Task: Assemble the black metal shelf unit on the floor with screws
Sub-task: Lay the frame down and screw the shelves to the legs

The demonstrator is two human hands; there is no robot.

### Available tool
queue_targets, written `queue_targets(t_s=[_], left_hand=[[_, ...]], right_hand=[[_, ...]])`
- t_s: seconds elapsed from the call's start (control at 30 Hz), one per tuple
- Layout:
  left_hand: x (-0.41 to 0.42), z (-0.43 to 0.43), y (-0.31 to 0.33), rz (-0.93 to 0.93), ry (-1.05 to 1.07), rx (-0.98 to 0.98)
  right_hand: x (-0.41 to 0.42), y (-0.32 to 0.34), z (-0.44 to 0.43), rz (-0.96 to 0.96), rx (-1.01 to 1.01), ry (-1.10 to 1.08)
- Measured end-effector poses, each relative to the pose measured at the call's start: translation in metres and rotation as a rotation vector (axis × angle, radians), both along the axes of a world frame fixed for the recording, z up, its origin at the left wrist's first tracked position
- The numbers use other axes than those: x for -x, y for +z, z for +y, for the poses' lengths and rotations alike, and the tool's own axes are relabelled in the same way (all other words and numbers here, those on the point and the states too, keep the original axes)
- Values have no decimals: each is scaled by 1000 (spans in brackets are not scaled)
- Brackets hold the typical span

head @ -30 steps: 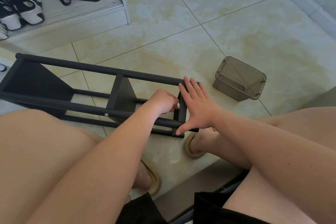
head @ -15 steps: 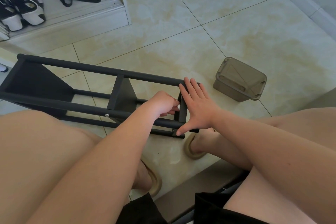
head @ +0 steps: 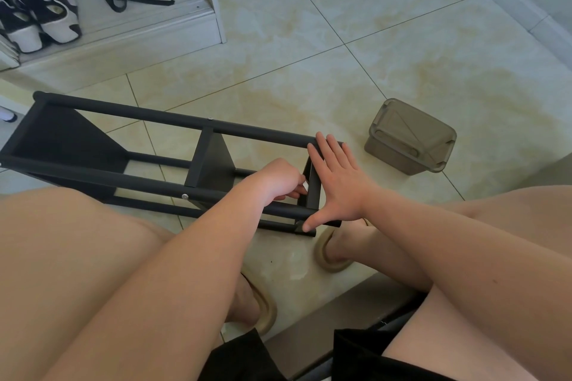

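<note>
The black shelf unit [head: 68, 139] lies sideways on the floor [head: 309, 56] at nine o'clock. The right hand [head: 337, 185] presses open-palmed on its three-o'clock end; the left hand [head: 278, 179] curls just inside, its grip impossible to tell.

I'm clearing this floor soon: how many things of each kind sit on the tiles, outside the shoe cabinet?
Black shelf unit: 1
Lidded grey-brown box: 1
Tan slippers, worn: 2
White thing cut off at left edge: 1
Total: 5
</note>
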State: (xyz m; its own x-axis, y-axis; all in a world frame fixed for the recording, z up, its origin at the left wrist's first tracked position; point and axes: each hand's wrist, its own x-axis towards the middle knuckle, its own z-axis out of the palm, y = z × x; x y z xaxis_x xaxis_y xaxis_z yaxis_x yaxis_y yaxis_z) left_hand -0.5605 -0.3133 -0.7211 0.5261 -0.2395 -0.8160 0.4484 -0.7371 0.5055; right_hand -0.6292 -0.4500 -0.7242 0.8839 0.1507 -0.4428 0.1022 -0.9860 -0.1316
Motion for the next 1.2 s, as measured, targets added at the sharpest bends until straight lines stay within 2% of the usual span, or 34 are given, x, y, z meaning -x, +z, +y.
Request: queue_targets(t_s=[0.57, 1.2], left_hand=[[-4, 13, 13, -43, -244, -32], [3, 28, 21, -216, -641, -102]], right_hand=[[-1, -1, -1, 7, 4, 2], [-1, -3, -1, -5, -4, 9]])
